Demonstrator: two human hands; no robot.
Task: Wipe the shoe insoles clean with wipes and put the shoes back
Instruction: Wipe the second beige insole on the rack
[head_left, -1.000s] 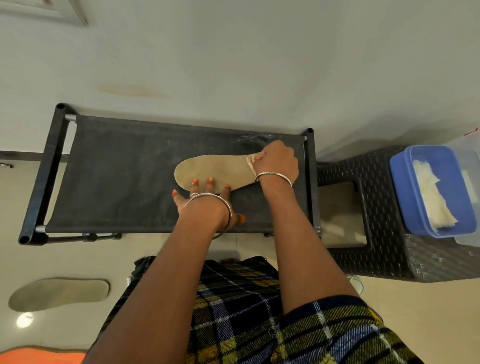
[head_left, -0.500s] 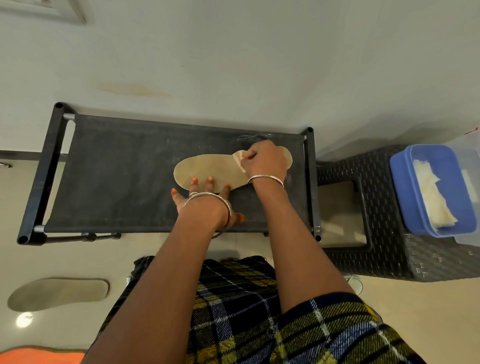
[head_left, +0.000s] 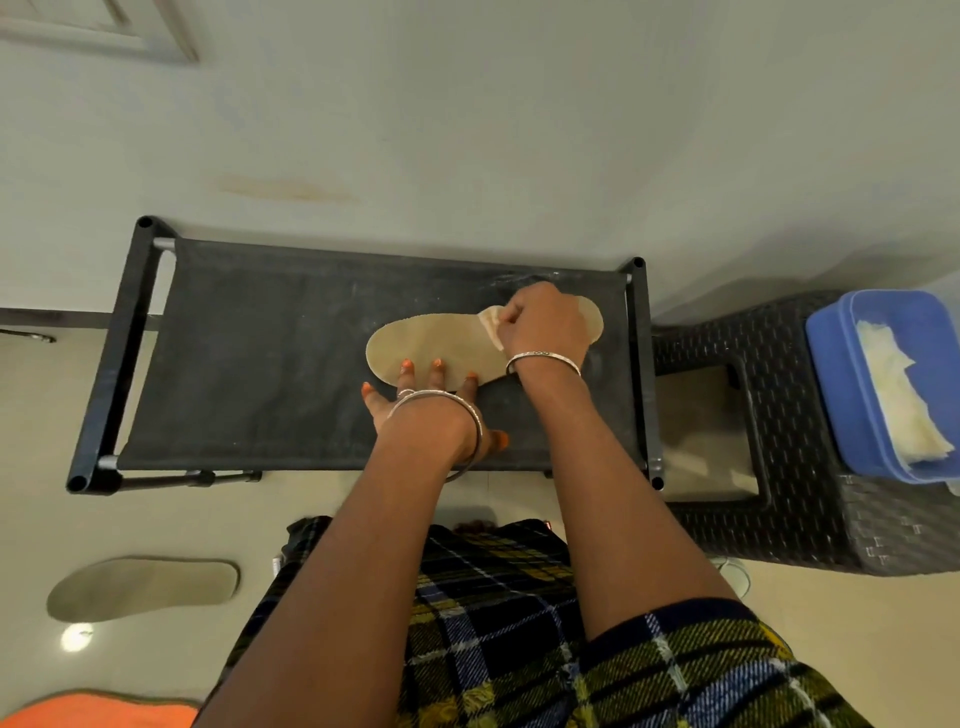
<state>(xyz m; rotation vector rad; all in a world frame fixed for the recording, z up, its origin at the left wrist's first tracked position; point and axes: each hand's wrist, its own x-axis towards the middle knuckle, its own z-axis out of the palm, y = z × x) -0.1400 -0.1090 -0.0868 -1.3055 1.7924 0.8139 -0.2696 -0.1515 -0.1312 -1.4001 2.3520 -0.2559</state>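
Lap: a plaid garment (head_left: 493, 623) fills the lower edge, and both bare forearms reach forward from it.
Floor, near left: a second insole (head_left: 143, 587) lies flat, well apart from the work; the corner of an orange mat (head_left: 104, 712) shows below it.
Left hand (head_left: 415, 400): palm down on the bench (head_left: 260, 364), fingers straight and spread; three fingertips press the near edge of the insole (head_left: 431, 340), while the thumb rests on the fabric out to the right. It grips nothing. A bangle (head_left: 470, 410) circles the wrist.
Right hand (head_left: 540, 325): fingers curled round a crumpled wipe (head_left: 491, 325), knuckles up, pressing it onto the insole's right half.
Insole position: flat on the right half of the bench top, toward its far edge.
Insole axis: long axis runs left to right, tilted slightly; the broad rounded end points left, and the other end shows just beyond the right hand.
Beside, right: a dark woven stool (head_left: 810, 519) stands just beside the bench and carries a blue box (head_left: 831, 384) holding a stack of wipes (head_left: 904, 410).
Behind: a pale wall (head_left: 467, 130).
In the way: the right hand and wrist hide part of the insole.
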